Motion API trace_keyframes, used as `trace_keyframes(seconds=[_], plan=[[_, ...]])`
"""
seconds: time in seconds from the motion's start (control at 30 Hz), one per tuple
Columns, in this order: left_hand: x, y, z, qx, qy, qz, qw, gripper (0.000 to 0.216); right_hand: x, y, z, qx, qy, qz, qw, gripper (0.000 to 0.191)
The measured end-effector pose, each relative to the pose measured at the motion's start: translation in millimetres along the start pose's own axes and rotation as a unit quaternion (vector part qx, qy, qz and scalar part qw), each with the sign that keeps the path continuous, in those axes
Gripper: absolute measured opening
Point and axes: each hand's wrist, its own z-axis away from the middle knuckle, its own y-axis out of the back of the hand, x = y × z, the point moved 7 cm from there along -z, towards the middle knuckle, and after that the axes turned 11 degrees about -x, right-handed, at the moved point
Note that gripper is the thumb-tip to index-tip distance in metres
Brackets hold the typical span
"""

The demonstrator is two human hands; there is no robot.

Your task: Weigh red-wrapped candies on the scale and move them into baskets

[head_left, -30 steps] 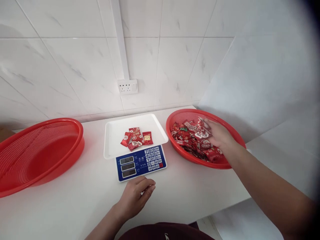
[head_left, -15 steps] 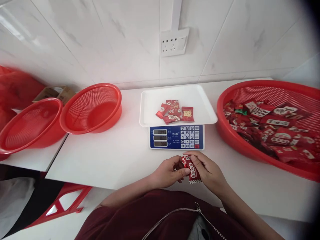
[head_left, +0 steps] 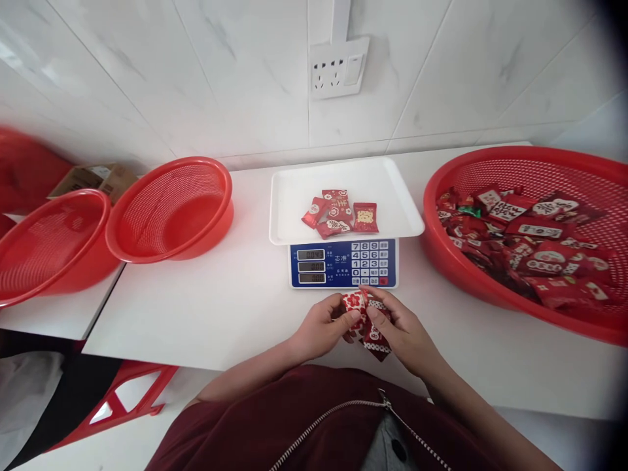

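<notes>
My left hand (head_left: 321,325) is closed on a small candy packet (head_left: 354,301) with a red flower pattern on white. Pinched in my right hand (head_left: 405,332) is a dark red candy packet (head_left: 377,337) with white-dotted ends and a light printed label. Both hands meet just in front of a digital scale (head_left: 343,265), whose keypad panel is blue. Several red candy packets (head_left: 339,208) lie grouped on the scale's white pan (head_left: 289,190). My fingers partly cover the packets I hold.
To the right stands a large red mesh basket (head_left: 466,291) with many wrapped candies (head_left: 544,229). Two red colanders (head_left: 169,170) (head_left: 73,288) and a cardboard box (head_left: 120,178) are at the left. A tiled wall with a socket (head_left: 338,69) rises behind the white table (head_left: 196,320).
The flower-patterned packet has come out to the left of the dark red one, which is now tilted. My hands have shifted slightly left and up. The packets on the pan stay put.
</notes>
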Motion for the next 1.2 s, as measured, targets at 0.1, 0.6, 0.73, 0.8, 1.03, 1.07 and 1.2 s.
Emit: trace_keyframes(seconds=[0.1, 0.6, 0.73, 0.8, 1.03, 1.07, 1.2], plan=[[13.2, 10.8, 0.6, 0.04, -0.029, 0.014, 0.999, 0.048, 3.3, 5.6, 0.9, 0.009, -0.009, -0.081, 0.997, 0.053], [163.4, 64.1, -20.6, 0.268, -0.232, -0.544, 0.76, 0.038, 12.7, 5.7, 3.6, 0.004, -0.018, -0.243, 0.97, 0.049], [110.1, 23.6, -10.8, 0.091, -0.175, -0.469, 0.861, 0.031, 11.5, 15.1, 4.9, 0.042, -0.007, -0.229, 0.972, 0.05], [76.8, -6.0, -3.6, -0.042, -0.139, -0.463, 0.874, 0.04, 8.5, 16.3, 3.3, 0.052, 0.001, -0.196, 0.979, 0.05], [34.4, -27.9, 6.7, -0.117, -0.13, -0.46, 0.871, 0.04, 0.2, -0.8, -3.3, 0.026, 0.024, -0.141, 0.989, 0.046], [34.8, -26.0, 6.5, -0.11, -0.132, -0.453, 0.875, 0.037, 1.1, -2.6, -3.1, 0.02, 0.019, -0.148, 0.989, 0.047], [42.0, -22.6, 6.2, -0.087, -0.145, -0.412, 0.895, 0.028, 5.9, -1.1, -0.4, 0.017, 0.0, -0.155, 0.988, 0.049]])
